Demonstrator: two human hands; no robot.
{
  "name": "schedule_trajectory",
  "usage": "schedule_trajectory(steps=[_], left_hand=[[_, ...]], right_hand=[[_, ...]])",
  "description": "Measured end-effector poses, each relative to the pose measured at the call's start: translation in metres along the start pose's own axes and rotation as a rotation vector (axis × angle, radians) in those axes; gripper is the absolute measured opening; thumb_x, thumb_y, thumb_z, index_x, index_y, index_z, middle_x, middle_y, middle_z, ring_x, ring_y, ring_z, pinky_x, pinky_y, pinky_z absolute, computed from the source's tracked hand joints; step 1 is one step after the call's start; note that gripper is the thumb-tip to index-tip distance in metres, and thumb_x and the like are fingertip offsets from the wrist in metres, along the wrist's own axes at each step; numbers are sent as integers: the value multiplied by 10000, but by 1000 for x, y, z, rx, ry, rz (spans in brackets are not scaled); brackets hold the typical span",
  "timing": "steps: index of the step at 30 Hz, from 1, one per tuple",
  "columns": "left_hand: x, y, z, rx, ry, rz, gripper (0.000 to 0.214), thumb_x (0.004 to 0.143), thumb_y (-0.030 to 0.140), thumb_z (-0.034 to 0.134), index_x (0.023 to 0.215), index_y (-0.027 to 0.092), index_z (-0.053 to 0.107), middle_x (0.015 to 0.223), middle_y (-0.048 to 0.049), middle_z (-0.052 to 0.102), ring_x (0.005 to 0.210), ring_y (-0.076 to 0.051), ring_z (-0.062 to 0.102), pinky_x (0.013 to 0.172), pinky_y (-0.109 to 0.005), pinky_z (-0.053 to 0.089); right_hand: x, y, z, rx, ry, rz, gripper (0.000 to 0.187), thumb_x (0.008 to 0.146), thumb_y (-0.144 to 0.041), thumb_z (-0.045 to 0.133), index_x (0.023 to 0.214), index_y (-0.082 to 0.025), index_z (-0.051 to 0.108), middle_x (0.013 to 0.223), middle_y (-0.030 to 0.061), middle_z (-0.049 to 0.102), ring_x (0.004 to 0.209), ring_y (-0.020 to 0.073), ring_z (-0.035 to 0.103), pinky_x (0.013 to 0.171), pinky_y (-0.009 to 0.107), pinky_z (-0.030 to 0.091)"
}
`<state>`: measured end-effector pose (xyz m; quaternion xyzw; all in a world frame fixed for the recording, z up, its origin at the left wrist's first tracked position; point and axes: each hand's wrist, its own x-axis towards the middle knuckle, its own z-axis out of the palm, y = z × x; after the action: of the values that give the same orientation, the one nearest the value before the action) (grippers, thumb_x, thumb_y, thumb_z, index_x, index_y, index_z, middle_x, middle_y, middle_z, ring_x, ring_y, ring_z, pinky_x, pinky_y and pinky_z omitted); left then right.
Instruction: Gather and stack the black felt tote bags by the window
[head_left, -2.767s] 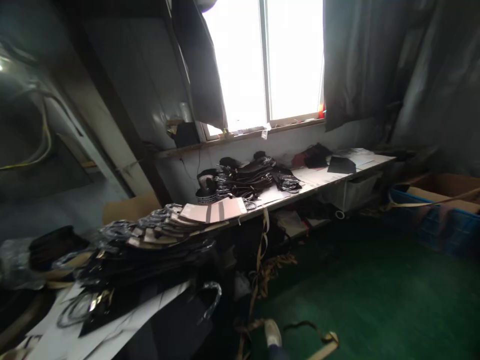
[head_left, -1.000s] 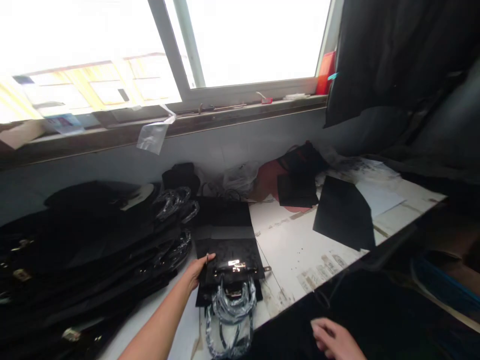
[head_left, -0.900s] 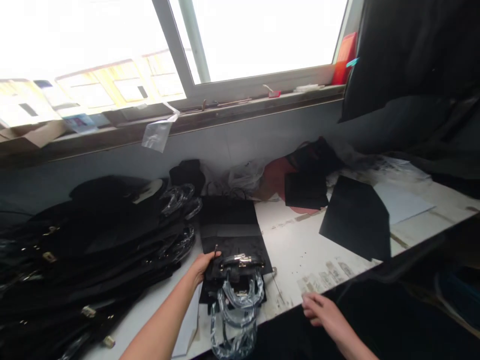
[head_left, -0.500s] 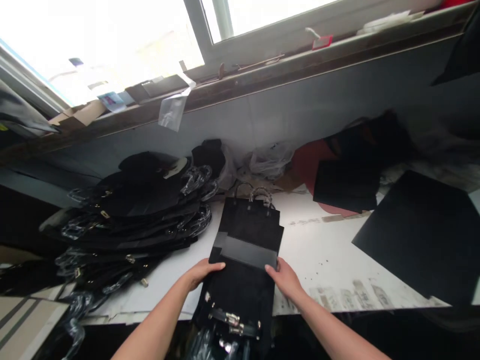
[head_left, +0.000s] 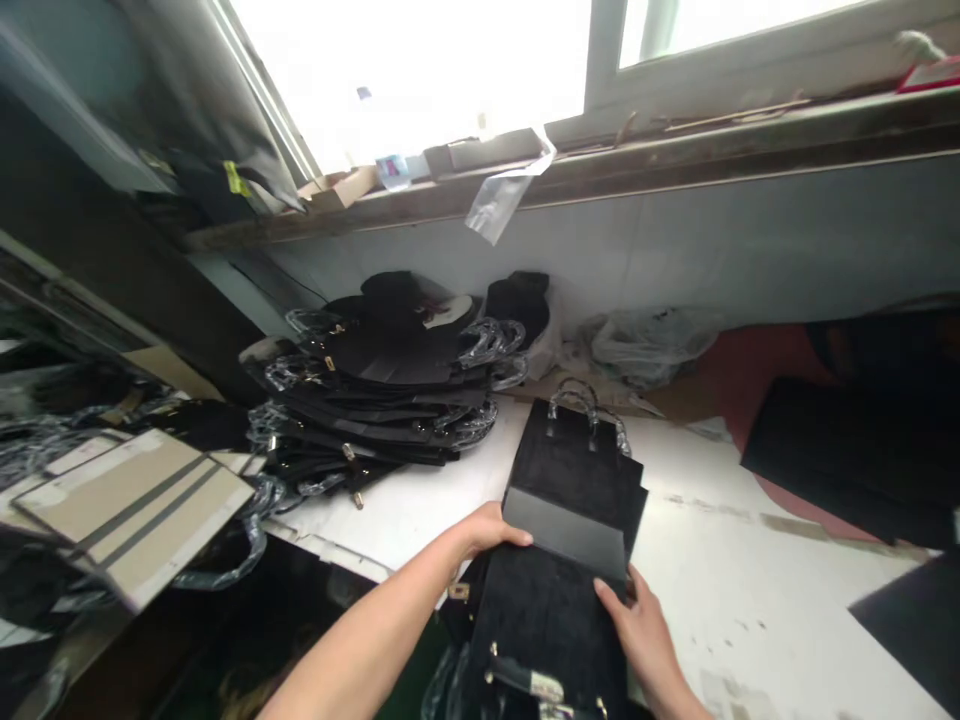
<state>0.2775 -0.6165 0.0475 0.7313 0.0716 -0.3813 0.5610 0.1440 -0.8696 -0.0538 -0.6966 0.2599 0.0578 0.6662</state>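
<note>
- Black bags [head_left: 555, 610], flat and stacked, bottom center to center right of frame; both hands gripping them.
- Left hand [head_left: 484, 530] clamps the left edge, thumb on top; right hand [head_left: 645, 625] pinches the right edge. Fingers underneath mostly hidden.
- Layers staggered at right; uneven grip could let the lower ones slide out.
- Near end seems past the edge of the white table [head_left: 697, 570]; the weight of the metal clasps [head_left: 546, 687] could tip it floorward if a hand slackens.
- Plastic-wrapped handles [head_left: 574, 393] at the far end could snag on the bag pile [head_left: 375, 400], left of center, if swung left.
</note>
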Motion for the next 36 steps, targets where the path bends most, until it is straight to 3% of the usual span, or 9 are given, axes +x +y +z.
schedule_trajectory(steps=[3,5,8,11,14,17,21,31,36], left_hand=[[-12,26,-4,101,15,62,401,527,282,854,900,164,767,975,-63,793,899,-279,727,836,-364,559],[-27,52,-4,170,-3,109,381,518,257,854,879,180,755,951,-42,787,902,-277,717,806,-345,550],[-66,103,8,447,-44,232,362,545,224,838,893,224,740,911,-15,774,917,-280,708,803,-323,521],[-121,159,33,1200,-48,436,246,678,262,742,920,246,704,897,-46,764,889,-309,718,751,-333,492],[-163,210,49,1514,-68,490,204,715,226,659,910,270,697,829,-39,746,813,-294,721,685,-321,445],[-167,255,63,1457,-189,513,203,706,232,662,872,305,752,745,-20,727,739,-269,706,648,-317,392],[-116,307,121,1280,-313,546,134,575,354,802,700,319,769,566,0,649,597,-280,626,717,-396,419],[103,398,381,1355,-715,637,417,286,174,941,563,355,688,529,33,614,769,-358,693,999,-482,462],[160,465,487,1406,-805,471,393,372,118,942,555,311,653,555,29,632,743,-334,691,998,-478,483]], right_hand=[[0,-9,-16,-180,40,-68,997,742,-755,665,1448,-75,481,1235,226,677,1106,405,697,919,505,599],[1,-41,-32,-390,153,-353,966,801,-731,638,1502,-95,442,1341,243,610,1215,423,631,997,570,545],[-11,-132,-47,-688,183,-976,759,928,-525,647,1567,-201,400,1535,192,493,1431,384,452,1185,592,356],[-38,-236,-51,-964,-115,-1261,804,866,-395,772,1563,-202,421,1581,166,467,1509,363,342,1249,551,244],[-58,-311,-67,-1086,-448,-1127,666,760,-554,854,1308,-230,657,1219,101,723,1190,312,637,1143,468,393],[-75,-337,-111,-1020,-594,-743,385,789,-599,786,1024,-297,751,764,-37,699,752,196,678,739,280,500],[-84,-314,-199,-731,-572,-481,286,783,-530,768,966,-311,754,677,-63,625,654,148,613,546,210,372],[-39,-258,-413,-303,-233,-322,137,744,-313,775,817,-215,712,624,-70,525,577,111,480,516,205,328],[8,-248,-489,15,-234,-426,253,782,-286,759,1022,-210,772,965,-26,738,891,197,662,834,256,500]])
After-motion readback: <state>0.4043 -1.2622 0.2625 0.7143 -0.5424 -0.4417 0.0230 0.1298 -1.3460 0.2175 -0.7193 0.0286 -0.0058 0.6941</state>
